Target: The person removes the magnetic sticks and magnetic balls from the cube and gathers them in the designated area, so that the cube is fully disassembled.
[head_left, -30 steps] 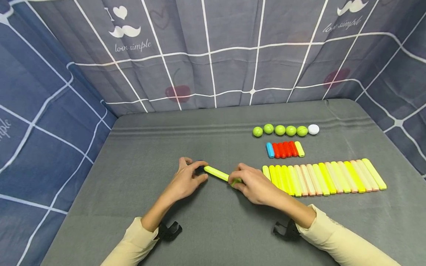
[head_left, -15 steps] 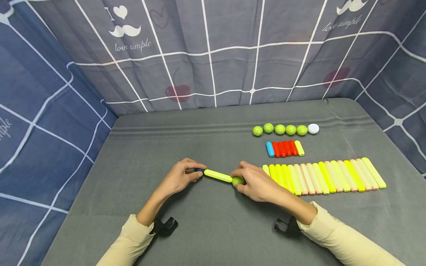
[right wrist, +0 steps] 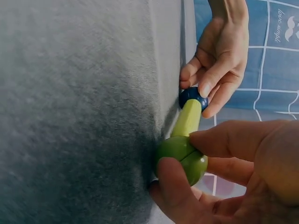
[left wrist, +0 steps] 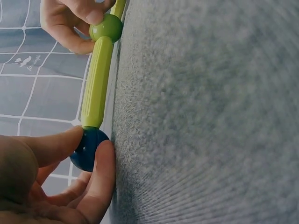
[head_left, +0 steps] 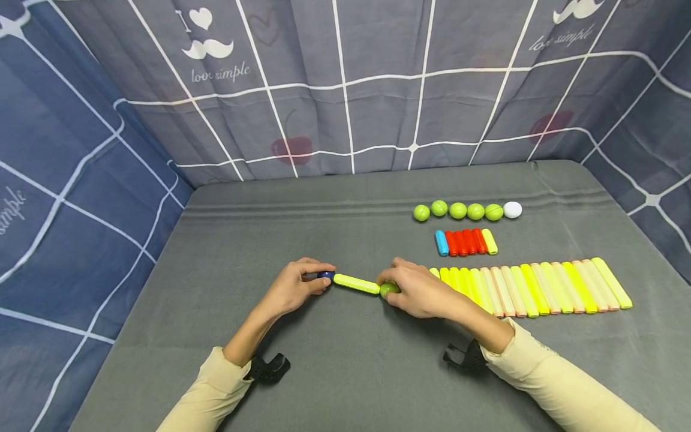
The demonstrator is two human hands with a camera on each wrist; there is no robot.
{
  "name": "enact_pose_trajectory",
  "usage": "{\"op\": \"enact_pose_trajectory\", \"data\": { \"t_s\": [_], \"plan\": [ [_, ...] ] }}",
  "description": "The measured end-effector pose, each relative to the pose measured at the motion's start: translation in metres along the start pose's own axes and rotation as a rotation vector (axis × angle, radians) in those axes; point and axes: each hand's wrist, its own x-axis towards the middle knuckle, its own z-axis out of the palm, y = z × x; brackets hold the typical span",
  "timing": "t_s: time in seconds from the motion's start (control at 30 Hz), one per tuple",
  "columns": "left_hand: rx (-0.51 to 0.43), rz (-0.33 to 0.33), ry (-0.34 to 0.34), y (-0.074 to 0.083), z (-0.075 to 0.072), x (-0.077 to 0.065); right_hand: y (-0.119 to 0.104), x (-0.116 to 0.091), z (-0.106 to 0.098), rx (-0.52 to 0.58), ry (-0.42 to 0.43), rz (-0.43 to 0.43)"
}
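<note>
A yellow-green rod [head_left: 356,284] lies between my two hands, a ball at each end. My left hand [head_left: 294,289] pinches the dark blue ball [left wrist: 86,151] at the rod's left end between thumb and fingers. At the right end, my right hand [head_left: 415,289] grips a green ball [right wrist: 180,156] with thumb and fingertips. In the left wrist view the rod [left wrist: 97,84] touches both balls. The right wrist view shows the left hand [right wrist: 222,60] beyond, holding the blue ball [right wrist: 192,98].
To the right lies a row of yellow and pinkish rods [head_left: 534,289], partly behind my right hand. Short red rods [head_left: 465,242] lie behind it, with a blue one [head_left: 441,243] and a yellow one [head_left: 489,241]. Farther back are several green balls [head_left: 457,210] and a white ball [head_left: 512,209].
My left hand has shifted slightly toward me and left with the blue ball. The rod lies more level in view. My right hand stays on the green ball, which shows more.
</note>
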Motion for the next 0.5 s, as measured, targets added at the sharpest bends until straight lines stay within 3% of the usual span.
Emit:
{"op": "enact_pose_trajectory", "data": {
  "t_s": [0.13,0.3,0.5],
  "plan": [
    [-0.027,-0.014,0.002,0.0,0.0,0.0,0.0,0.003,-0.004,-0.005,-0.042,-0.012],
    [-0.038,-0.022,0.002,-0.001,0.0,0.0,0.004,0.004,-0.011,-0.023,-0.034,0.026],
    [-0.028,-0.027,0.003,0.0,0.0,0.0,0.021,0.02,-0.03,-0.017,0.119,0.048]
  ]
}}
